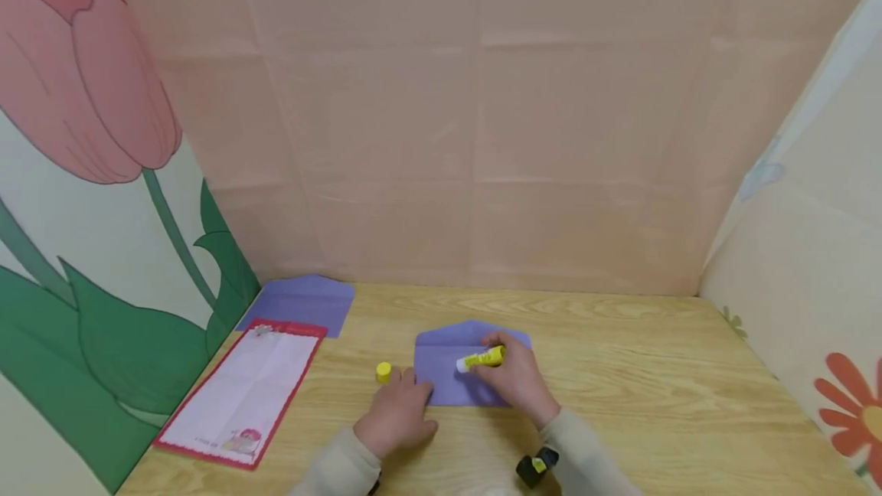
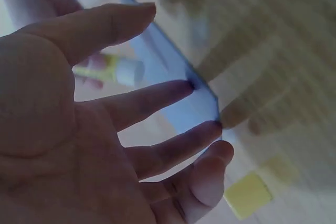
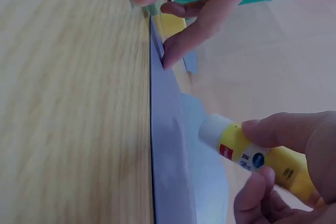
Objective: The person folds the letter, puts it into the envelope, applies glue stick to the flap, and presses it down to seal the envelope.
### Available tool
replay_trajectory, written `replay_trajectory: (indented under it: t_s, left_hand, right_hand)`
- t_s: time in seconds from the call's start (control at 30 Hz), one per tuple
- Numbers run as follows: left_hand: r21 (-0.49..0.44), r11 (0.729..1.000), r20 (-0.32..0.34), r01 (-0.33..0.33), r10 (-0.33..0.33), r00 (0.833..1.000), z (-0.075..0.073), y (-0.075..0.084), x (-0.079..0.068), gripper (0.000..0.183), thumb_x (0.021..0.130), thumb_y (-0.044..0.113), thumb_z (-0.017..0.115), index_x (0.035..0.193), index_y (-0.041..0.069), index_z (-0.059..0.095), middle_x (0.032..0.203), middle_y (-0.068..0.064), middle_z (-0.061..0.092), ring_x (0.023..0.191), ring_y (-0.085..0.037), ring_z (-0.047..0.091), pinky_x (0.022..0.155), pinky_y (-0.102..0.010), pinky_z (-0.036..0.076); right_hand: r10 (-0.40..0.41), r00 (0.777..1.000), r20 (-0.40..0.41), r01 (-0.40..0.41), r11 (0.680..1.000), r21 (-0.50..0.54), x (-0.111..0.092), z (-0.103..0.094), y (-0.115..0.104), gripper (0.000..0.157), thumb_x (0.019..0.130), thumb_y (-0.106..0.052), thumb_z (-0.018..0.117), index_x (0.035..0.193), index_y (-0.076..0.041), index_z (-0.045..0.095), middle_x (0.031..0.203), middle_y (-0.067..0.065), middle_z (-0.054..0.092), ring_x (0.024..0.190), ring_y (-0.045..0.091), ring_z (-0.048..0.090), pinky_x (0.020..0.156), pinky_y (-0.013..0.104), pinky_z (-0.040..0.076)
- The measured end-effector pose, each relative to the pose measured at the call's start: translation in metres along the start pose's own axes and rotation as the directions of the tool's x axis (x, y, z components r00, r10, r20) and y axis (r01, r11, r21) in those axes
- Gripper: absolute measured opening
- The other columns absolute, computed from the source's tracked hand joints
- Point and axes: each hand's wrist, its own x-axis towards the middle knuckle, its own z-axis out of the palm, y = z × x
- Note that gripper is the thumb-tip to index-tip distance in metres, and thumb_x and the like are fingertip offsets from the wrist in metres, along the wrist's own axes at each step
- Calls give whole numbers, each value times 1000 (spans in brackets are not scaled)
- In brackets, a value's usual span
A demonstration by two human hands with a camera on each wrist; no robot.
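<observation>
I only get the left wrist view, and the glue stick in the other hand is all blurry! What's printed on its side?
Observer: The right wrist view shows it: the yellow part of the glue stick has a red patch and a dark blue round mark printed on it.
Operator: Neat! Is this bluish paper the only one like it?
Observer: No. The head view shows a second envelope, purple there, lying at the far left corner of the table.
</observation>
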Motion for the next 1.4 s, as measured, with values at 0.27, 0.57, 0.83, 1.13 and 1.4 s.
replay_trajectory:
  t_s: [0.27, 0.57, 0.83, 1.13, 1.4]
  left_hand:
    - [51, 999, -16, -17, 18, 1000, 2, 1, 1, 50, 69, 39, 75, 105, 7, 66, 99, -10, 52, 89, -24, 43, 62, -35, 42]
    - [72, 997, -19, -39, 41, 999, 6, 0, 3, 45, 67, 36, 75, 101, 7, 67, 96, -8, 52, 87, -25, 45, 60, -36, 43]
    - [56, 998, 1, -39, 39, 999, 3, 0, 2, 53, 68, 37, 75, 110, 6, 66, 107, -10, 56, 93, -28, 48, 65, -38, 47]
    - [57, 998, 10, -35, 35, 999, 2, 4, -1, 50, 69, 43, 75, 99, 3, 67, 103, -12, 57, 93, -28, 50, 70, -39, 47]
    - [41, 998, 10, -53, 53, 999, 0, 3, 3, 48, 69, 45, 74, 96, 6, 66, 104, -11, 56, 90, -27, 49, 66, -38, 46]
  right_hand:
    - [-37, 999, -13, 36, 999, -33, 21, 23, -13, 37, 70, -25, 82, 98, -12, 62, 77, 2, 60, 64, 12, 50, 53, 24, 42]
    - [-238, 964, 119, 254, 956, -145, 41, 54, -28, 36, 80, -26, 75, 108, -14, 56, 79, -5, 61, 64, 7, 53, 55, 24, 44]
    - [-254, 937, 238, 318, 902, -290, 48, 70, -39, 37, 85, -27, 70, 115, -17, 51, 84, -5, 63, 69, 10, 57, 57, 27, 45]
    - [-297, 898, 324, 388, 881, -271, 45, 75, -36, 35, 88, -22, 65, 119, -17, 49, 90, -5, 61, 79, 10, 60, 65, 27, 48]
    - [-303, 902, 309, 375, 903, -209, 40, 61, -23, 36, 88, -20, 65, 120, -18, 48, 91, -5, 60, 84, 13, 61, 68, 29, 50]
